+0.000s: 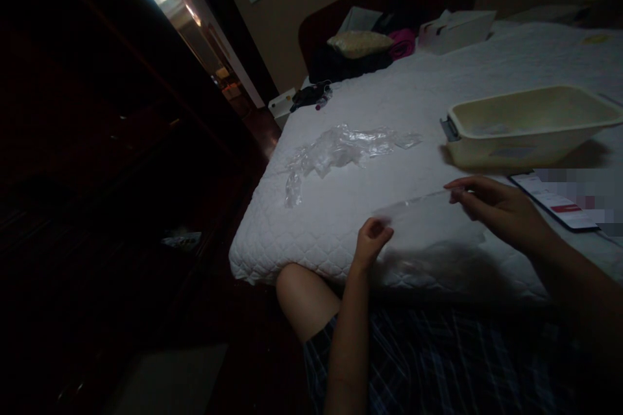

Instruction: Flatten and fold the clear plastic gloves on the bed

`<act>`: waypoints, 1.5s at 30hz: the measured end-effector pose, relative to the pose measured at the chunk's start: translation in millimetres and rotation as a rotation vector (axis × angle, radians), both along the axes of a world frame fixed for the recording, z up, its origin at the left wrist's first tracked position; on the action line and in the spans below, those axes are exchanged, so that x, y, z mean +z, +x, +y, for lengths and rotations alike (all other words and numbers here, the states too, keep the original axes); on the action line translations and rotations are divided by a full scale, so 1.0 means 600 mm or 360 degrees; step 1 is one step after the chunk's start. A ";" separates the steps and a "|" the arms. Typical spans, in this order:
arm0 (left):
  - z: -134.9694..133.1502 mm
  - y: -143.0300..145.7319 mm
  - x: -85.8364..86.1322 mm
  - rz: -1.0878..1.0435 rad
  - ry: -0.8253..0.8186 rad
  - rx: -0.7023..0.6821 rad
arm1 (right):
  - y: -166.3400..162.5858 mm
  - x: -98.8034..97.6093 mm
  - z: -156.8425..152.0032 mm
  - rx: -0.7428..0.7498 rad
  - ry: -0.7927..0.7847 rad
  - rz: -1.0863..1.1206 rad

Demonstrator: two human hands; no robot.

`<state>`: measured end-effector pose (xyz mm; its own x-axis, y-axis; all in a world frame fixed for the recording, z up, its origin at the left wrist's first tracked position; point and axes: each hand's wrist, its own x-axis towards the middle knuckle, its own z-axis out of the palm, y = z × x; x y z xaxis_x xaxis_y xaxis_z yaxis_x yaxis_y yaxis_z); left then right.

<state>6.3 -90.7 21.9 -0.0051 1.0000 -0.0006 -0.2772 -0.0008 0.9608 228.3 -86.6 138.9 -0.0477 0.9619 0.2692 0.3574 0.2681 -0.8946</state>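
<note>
A clear plastic bag (416,204) is stretched between my two hands, above the front part of the bed. My left hand (374,240) pinches its left end, thumb against curled fingers. At the other end, my right hand (491,204) grips the plastic between thumb and index finger. The bag is thin and see-through, so its lower outline is hard to make out. Beyond my hands, a loose heap of crumpled clear plastic bags (341,146) lies spread over the quilted white bedcover (389,107).
A cream plastic tub (525,142) with a grey handle stands on the bed at right. Beside my right forearm lies a clipboard (559,204) with papers. Further back are a white box (455,32), a yellowish cushion (360,44) and a magenta roll (402,44).
</note>
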 end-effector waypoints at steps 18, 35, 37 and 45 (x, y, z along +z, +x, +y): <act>-0.013 0.006 0.036 -0.0177 -0.0132 -0.0030 | -0.003 -0.028 0.017 0.0143 -0.0323 -0.0054; 0.062 -0.046 0.049 -0.0241 -0.0262 -0.0413 | 0.001 -0.071 0.156 0.0106 -0.0343 -0.0196; 0.066 -0.048 0.035 -0.0368 -0.0329 -0.0396 | -0.002 -0.091 0.180 0.0114 -0.0394 -0.0206; 0.070 -0.055 0.030 -0.0540 -0.0540 -0.0324 | -0.011 -0.175 0.254 0.0119 -0.0349 -0.0485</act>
